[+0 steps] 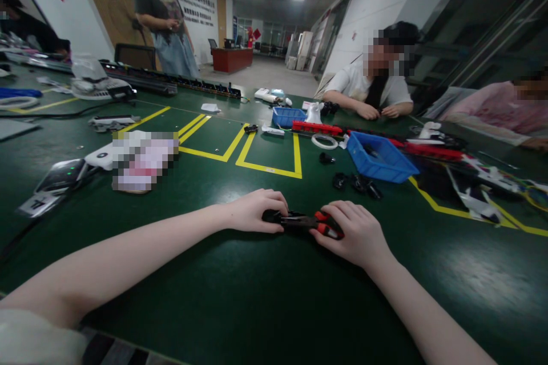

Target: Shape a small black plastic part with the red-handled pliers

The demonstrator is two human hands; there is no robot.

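My left hand (pixel 256 211) rests on the green table (pixel 240 291) with its fingers curled round a small black part (pixel 270 216). My right hand (pixel 354 232) grips the red handles of a pair of pliers (pixel 309 221). The pliers' dark jaws point left and meet the black part between my two hands. Several more small black parts (pixel 357 183) lie just beyond my right hand.
A blue bin (pixel 380 157) stands behind the black parts; a smaller blue bin (pixel 286 116) and a white tape ring (pixel 324 141) sit farther back. Yellow lines (pixel 269 168) mark the table. Packets lie at left (pixel 64 176). Two seated people work at right; another stands at back left.
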